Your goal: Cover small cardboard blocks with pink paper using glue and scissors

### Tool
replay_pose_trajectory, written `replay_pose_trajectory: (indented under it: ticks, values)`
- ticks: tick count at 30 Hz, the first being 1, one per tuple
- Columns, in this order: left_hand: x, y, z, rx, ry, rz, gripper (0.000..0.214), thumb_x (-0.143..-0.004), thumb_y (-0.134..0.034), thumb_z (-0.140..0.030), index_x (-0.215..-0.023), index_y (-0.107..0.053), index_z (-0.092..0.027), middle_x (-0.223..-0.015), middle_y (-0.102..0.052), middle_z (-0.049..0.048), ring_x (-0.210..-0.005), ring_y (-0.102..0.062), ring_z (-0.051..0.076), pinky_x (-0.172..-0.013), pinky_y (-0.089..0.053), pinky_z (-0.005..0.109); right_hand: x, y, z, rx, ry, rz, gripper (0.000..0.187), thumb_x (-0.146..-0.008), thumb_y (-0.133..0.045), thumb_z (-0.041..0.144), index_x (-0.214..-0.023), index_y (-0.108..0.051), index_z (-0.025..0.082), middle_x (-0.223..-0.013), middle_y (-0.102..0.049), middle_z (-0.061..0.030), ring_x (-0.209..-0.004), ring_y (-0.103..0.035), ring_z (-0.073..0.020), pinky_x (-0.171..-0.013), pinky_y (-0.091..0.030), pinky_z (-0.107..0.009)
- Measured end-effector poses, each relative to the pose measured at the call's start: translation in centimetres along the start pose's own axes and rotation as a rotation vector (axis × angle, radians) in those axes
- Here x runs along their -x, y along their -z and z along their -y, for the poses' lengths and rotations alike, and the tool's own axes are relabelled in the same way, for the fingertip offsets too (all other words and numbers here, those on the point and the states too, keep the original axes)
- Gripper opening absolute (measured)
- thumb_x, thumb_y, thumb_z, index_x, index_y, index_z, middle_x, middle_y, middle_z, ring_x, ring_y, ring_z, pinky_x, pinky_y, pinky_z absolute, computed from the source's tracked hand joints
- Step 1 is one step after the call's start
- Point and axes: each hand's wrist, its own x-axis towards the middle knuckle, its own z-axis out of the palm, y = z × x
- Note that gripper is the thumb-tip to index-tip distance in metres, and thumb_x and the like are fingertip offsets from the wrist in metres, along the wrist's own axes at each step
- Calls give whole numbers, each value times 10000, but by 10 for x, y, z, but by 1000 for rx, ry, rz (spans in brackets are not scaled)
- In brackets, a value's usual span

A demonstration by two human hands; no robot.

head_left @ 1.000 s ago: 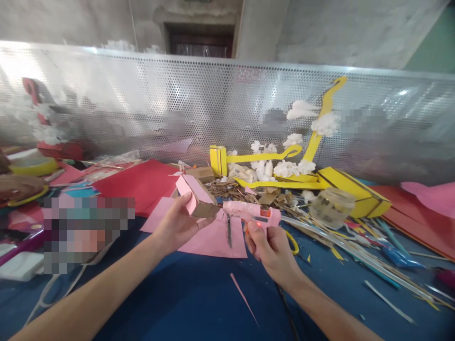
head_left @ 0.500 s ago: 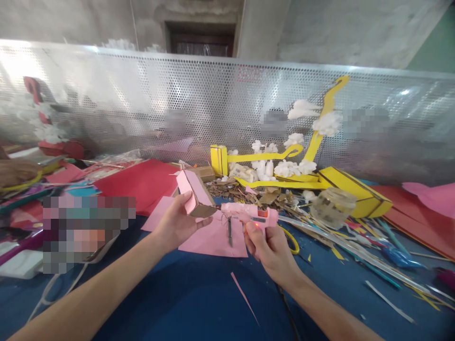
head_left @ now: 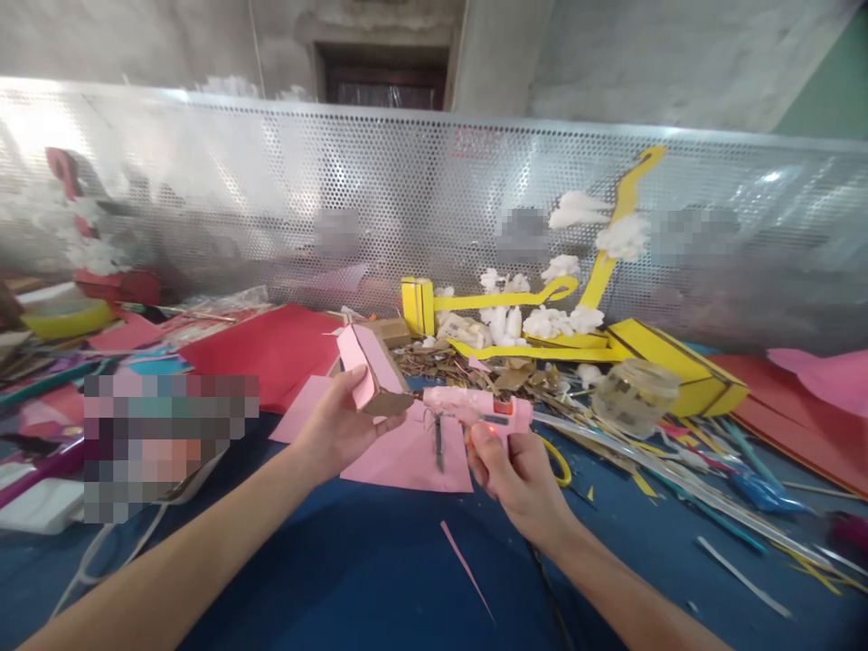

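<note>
My left hand (head_left: pixel 335 425) grips a small cardboard piece covered in pink paper (head_left: pixel 372 366), held tilted above the table. My right hand (head_left: pixel 508 470) is closed round the handle of a pink hot glue gun (head_left: pixel 475 407), finger at the orange trigger. The gun's nozzle points left and touches the brown end of the cardboard piece. Under both hands lies a pink paper sheet (head_left: pixel 400 457) on the blue table top (head_left: pixel 380 579).
Yellow cardboard shapes with white cotton tufts (head_left: pixel 562 316) stand against a perforated metal screen (head_left: pixel 407 199). A glass jar (head_left: pixel 634 393), cardboard scraps (head_left: pixel 502 366), red paper (head_left: pixel 271 348), paper strips (head_left: pixel 712 497) and yellow-handled scissors (head_left: pixel 560 461) lie around. Clutter fills the left side.
The glue gun has shifted left, bringing its nozzle up against the cardboard piece. Someone's hand at the far left edge has left the view.
</note>
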Motion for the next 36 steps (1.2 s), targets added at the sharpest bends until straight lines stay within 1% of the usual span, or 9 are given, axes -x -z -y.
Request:
replay_pose_trajectory:
  ticks: [4, 8, 14, 17, 20, 24, 30, 36]
  values:
    - [0, -1, 0, 17, 13, -2, 526, -854, -730, -371, -1344, -611, -222, -1050, -774, 80, -955, -717, 252, -897, -540, 401, 1, 0, -1, -18, -14, 17, 613, -1016, -444, 623, -559, -463, 215, -466, -403, 39, -432, -365, -98, -445, -261, -265]
    - [0, 0, 1, 30, 31, 12, 535, -847, -736, -377, -1342, -614, -213, -1046, -776, 78, -972, -720, 253, -900, -538, 385, 1, 0, -2, -33, -22, 28, 609, -1015, -450, 620, -560, -459, 215, -468, -399, 40, -433, -358, -97, -445, -255, -266]
    - [-2, 1, 1, 33, 25, -7, 477, -818, -757, -375, -1246, -654, -193, -1045, -772, 84, -935, -707, 251, -840, -535, 381, 0, 1, -1, -5, -18, 14, 624, -1018, -433, 629, -555, -470, 211, -470, -409, 33, -440, -373, -102, -453, -265, -269]
    - [-2, 2, 1, 24, 20, 3, 465, -812, -757, -383, -1219, -671, -177, -1040, -768, 93, -932, -700, 254, -826, -531, 373, -1, 1, -1, -4, -4, 11, 615, -1018, -449, 613, -552, -466, 212, -465, -407, 35, -437, -374, -100, -454, -270, -267]
    - [-2, 3, 1, 7, 28, 19, 477, -814, -752, -397, -1228, -673, -174, -1052, -766, 101, -940, -703, 261, -834, -530, 373, -1, 1, -2, -8, 0, 8, 608, -1018, -456, 608, -557, -469, 211, -463, -413, 36, -433, -375, -98, -450, -271, -263]
    - [-2, 3, 2, 15, 36, 6, 497, -822, -755, -403, -1252, -665, -171, -1079, -768, 110, -971, -708, 268, -870, -528, 377, -1, 0, -2, -9, -2, 11, 622, -1025, -433, 612, -550, -470, 211, -462, -419, 32, -435, -385, -101, -451, -284, -261]
    - [-1, -1, 2, 5, 79, -9, 498, -840, -755, -408, -1263, -663, -162, -1097, -775, 128, -987, -717, 272, -907, -531, 387, -2, 1, -1, 1, -14, 12, 660, -1018, -432, 617, -499, -472, 210, -434, -423, 22, -419, -389, -103, -447, -283, -267]
    - [0, -4, 2, 6, 88, -8, 487, -865, -734, -406, -1274, -654, -154, -1093, -780, 138, -983, -728, 269, -910, -549, 388, -2, 2, 1, 47, -34, 5, 656, -1017, -433, 599, -500, -494, 202, -433, -435, 19, -411, -412, -100, -446, -296, -261]
